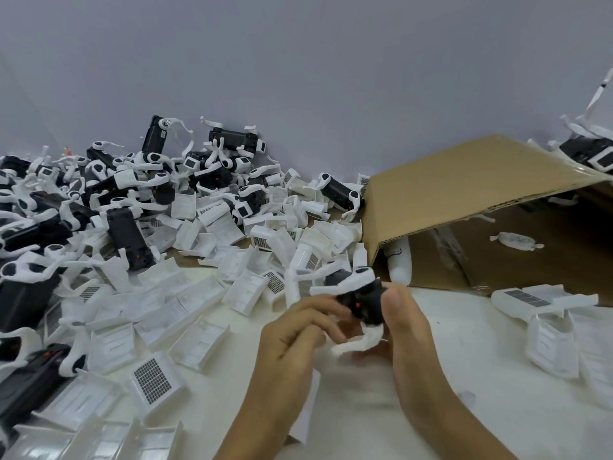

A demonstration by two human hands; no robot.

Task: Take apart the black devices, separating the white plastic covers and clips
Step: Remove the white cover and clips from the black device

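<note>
Hands [298,340] [408,327] grip black device [363,302]; no legible writing.

The black device [363,302] held near the middle looks like matt plastic, its white clips [345,283] smooth and faintly glossy. The loose white covers [199,336] heaped at left are thin, slightly translucent plastic, some with dark gridded panels. At right lies a brown corrugated cardboard box [464,194], matt, on a smooth white table [497,410] below a plain matt wall [298,78].

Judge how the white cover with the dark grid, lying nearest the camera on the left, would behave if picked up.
The grid cover is probably light, since its walls look thin. It likely stays stiff, as a moulded tray shape. It rests tilted on other white covers, so a push may slide it.
</note>
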